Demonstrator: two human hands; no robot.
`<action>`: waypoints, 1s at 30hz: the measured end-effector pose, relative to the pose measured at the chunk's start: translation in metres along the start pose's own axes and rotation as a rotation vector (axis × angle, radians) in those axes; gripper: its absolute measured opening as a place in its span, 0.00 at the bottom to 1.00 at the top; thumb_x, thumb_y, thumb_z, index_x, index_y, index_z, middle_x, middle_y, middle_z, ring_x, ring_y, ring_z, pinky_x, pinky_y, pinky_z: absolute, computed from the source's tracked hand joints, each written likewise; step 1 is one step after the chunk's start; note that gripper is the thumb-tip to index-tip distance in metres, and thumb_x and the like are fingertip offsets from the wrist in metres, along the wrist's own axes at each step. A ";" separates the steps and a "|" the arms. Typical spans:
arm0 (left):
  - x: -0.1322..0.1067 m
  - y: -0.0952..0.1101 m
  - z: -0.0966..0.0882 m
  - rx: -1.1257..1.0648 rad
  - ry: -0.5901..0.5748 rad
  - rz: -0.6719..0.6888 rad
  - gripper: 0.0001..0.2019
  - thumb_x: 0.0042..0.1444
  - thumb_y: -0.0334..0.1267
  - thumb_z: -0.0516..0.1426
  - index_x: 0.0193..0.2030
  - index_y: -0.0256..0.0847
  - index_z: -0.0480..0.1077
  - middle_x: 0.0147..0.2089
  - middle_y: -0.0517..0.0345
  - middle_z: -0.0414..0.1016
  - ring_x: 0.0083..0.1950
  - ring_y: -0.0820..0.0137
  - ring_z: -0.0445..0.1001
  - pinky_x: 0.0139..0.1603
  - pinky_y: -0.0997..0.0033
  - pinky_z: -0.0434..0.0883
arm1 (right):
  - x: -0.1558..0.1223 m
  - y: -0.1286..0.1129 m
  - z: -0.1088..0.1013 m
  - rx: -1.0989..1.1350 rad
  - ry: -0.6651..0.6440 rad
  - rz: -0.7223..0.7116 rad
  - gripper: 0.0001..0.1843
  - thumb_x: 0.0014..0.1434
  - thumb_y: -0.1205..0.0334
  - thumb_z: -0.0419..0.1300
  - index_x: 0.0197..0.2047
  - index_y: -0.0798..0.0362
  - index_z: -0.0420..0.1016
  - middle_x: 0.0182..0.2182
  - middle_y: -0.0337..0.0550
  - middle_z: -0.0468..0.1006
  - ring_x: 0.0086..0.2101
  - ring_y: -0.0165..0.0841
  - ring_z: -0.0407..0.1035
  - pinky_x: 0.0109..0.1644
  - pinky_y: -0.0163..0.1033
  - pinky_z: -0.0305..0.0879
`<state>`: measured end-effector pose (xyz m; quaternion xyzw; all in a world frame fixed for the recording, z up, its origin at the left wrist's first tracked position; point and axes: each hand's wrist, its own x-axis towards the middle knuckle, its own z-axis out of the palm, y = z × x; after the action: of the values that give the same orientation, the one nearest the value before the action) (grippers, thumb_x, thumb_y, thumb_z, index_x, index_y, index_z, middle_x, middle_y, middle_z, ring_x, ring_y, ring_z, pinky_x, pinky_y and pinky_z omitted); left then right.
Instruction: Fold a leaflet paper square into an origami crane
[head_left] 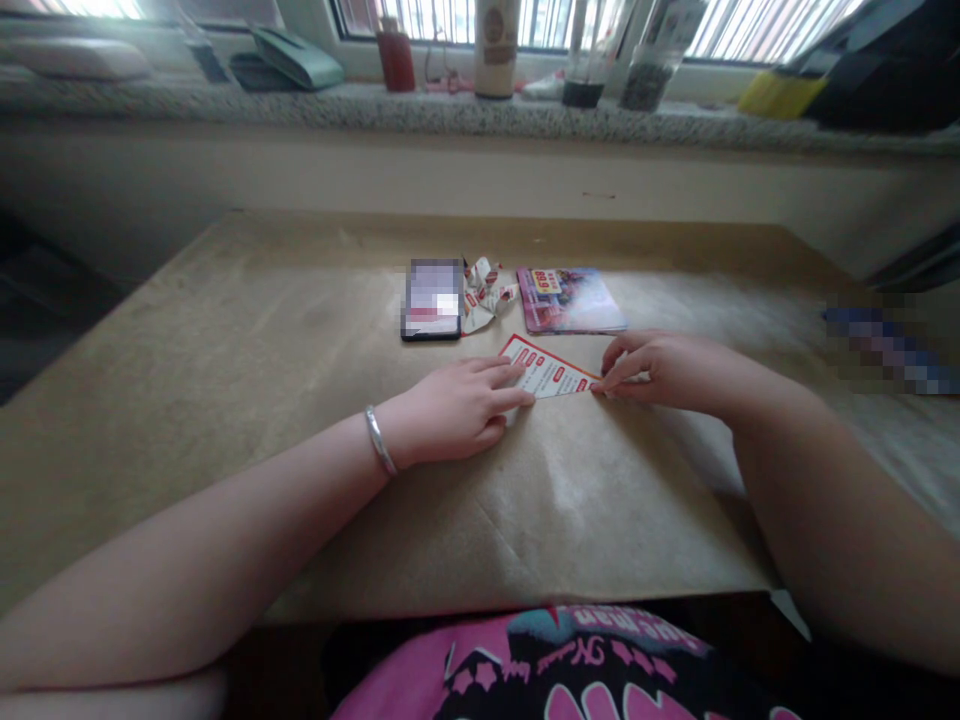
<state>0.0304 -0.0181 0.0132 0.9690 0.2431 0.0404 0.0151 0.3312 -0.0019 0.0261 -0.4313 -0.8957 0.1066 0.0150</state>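
A folded printed paper (pixel 553 372), white with red labels and a red edge, lies on the table in a roughly triangular shape. My left hand (pixel 466 408), a silver bangle (pixel 381 440) at its wrist, rests palm down with fingers stretched over the paper's left part. At the paper's right corner, my right hand (pixel 651 364) pinches the tip between thumb and fingers. Just beyond the paper are a crumpled piece of printed paper (pixel 487 298) and a stack of colourful leaflets (pixel 571 300). The underside of the folded paper is hidden.
A phone or small tablet (pixel 433 300) with a blurred screen lies left of the crumpled paper. The brown table (pixel 300 300) ends at a wall below a granite windowsill (pixel 420 112). Bottles, a red container (pixel 395 60) and a green case (pixel 300 58) stand on the sill.
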 end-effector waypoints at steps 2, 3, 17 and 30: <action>0.000 0.000 0.000 -0.004 0.001 0.001 0.20 0.61 0.35 0.51 0.60 0.42 0.67 0.65 0.43 0.64 0.66 0.57 0.63 0.66 0.57 0.62 | -0.001 0.001 -0.002 -0.020 -0.027 0.031 0.09 0.57 0.62 0.61 0.36 0.41 0.84 0.35 0.37 0.80 0.30 0.28 0.72 0.34 0.35 0.65; 0.000 0.000 0.000 -0.003 0.003 0.002 0.20 0.61 0.35 0.51 0.60 0.42 0.67 0.65 0.43 0.64 0.66 0.57 0.63 0.66 0.57 0.62 | -0.001 0.001 -0.003 -0.025 -0.036 0.041 0.09 0.56 0.62 0.61 0.35 0.41 0.84 0.35 0.37 0.80 0.29 0.28 0.72 0.33 0.34 0.65; 0.000 0.000 0.000 -0.019 -0.006 -0.006 0.21 0.61 0.35 0.51 0.60 0.42 0.67 0.65 0.44 0.63 0.66 0.57 0.63 0.66 0.57 0.62 | -0.004 0.005 -0.010 0.011 -0.167 0.164 0.11 0.57 0.62 0.59 0.38 0.42 0.84 0.37 0.37 0.82 0.33 0.29 0.74 0.37 0.34 0.66; -0.001 -0.002 0.003 -0.011 0.019 -0.002 0.20 0.61 0.35 0.51 0.60 0.43 0.68 0.65 0.46 0.65 0.67 0.58 0.63 0.66 0.58 0.63 | -0.008 0.005 -0.011 -0.069 0.018 0.173 0.12 0.58 0.62 0.57 0.36 0.46 0.83 0.35 0.40 0.82 0.30 0.31 0.73 0.35 0.37 0.65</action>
<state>0.0289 -0.0162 0.0098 0.9683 0.2440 0.0508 0.0181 0.3412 -0.0029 0.0366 -0.5081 -0.8582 0.0726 -0.0009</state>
